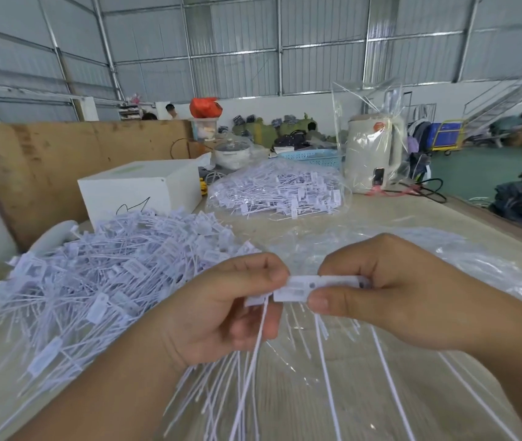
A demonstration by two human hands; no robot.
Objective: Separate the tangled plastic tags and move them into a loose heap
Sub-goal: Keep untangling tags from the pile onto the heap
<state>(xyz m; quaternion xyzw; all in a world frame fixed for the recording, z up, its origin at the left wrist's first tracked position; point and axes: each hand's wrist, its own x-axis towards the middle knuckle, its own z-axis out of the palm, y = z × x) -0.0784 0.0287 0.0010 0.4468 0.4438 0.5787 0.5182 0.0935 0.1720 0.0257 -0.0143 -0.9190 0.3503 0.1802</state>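
**Both hands pinching joined white tags over the table**

Head view: left hand (221, 310) and right hand (390, 297) meet at centre frame, above the pale table top (380, 214). Both grip a small bunch of white flat plastic tags with thin tails (304, 288). Left thumb and curled fingers pinch the left end of the tag heads; right thumb and forefinger pinch the right end. Tag heads lie roughly level between the 2 hands, slightly overlapped. Their long thin tails hang down and fan out toward the bottom edge, over a crinkled clear plastic sheet (444, 268) spread on the table.

Left of the hands: a large loose heap of white plastic tags (100, 281) on the table, tails pointing every way. It lies just beside the left hand; contact cannot be told.

Further back, centre: a clear plastic bag of white tags (278, 189), well apart from the hands. Left of it, a white rectangular box (139, 192) behind the heap. Right of the bag, a cream electric kettle wrapped in clear plastic (374, 151). Behind the bag, a light blue perforated plastic basket (313, 157) and a white pot with a glass lid (232, 151). A brown board (46, 167) stands along the table's left side.
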